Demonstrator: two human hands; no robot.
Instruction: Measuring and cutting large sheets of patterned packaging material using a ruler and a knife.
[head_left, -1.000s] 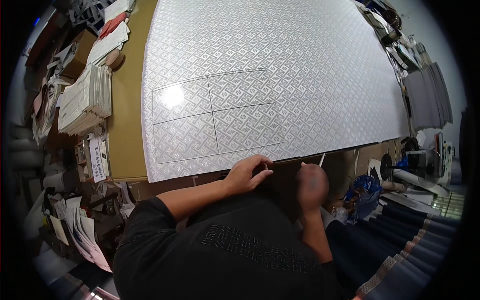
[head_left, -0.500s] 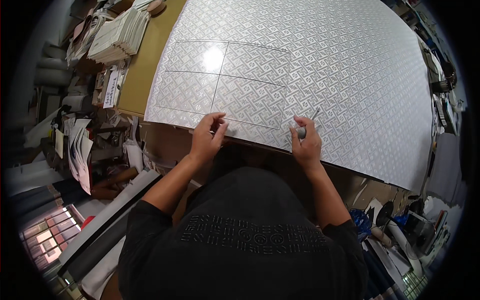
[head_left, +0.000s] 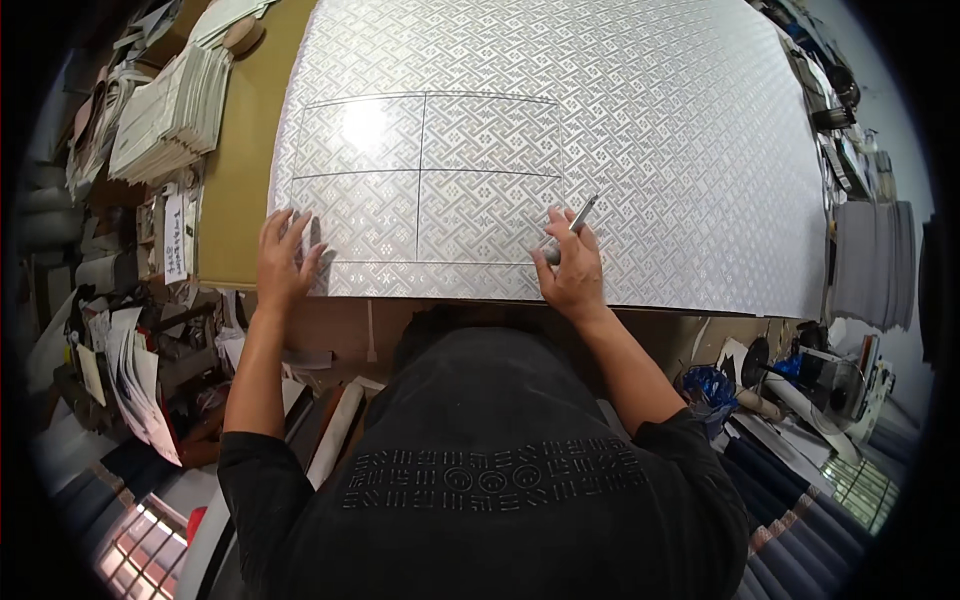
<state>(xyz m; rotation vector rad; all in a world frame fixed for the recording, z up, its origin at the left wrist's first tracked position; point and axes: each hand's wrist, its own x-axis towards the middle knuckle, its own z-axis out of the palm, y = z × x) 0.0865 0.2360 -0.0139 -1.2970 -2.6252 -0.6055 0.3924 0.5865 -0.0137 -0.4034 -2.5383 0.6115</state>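
Note:
White and silver patterned fabric [head_left: 680, 180] lies spread over a worktable. On it, near the front left, rests a clear, glossy rectangular plate [head_left: 490, 135] crossed by dark lines that divide it into quarters; a lamp glares off its upper left. My left hand [head_left: 288, 262] is at the plate's near left corner, fingers apart, fingertips at the fabric or plate edge. At the near right corner, my right hand [head_left: 575, 268] is closed around a slim silver-grey pointed tool [head_left: 584, 212], whose tip points up and right. The hand covers most of its handle.
Left of the fabric, an olive table strip [head_left: 240, 180] shows, with a stack of white paper or cloth pieces [head_left: 178, 110] beside it. Grey cloth [head_left: 875, 262] hangs at the right. Rolls, a blue plastic bag [head_left: 710, 388] and other clutter stand below the table edge.
My left hand has moved left, from the plate's front middle to its near left corner. My right hand has shifted left relative to the plate, still holding the tool. The whole view has turned.

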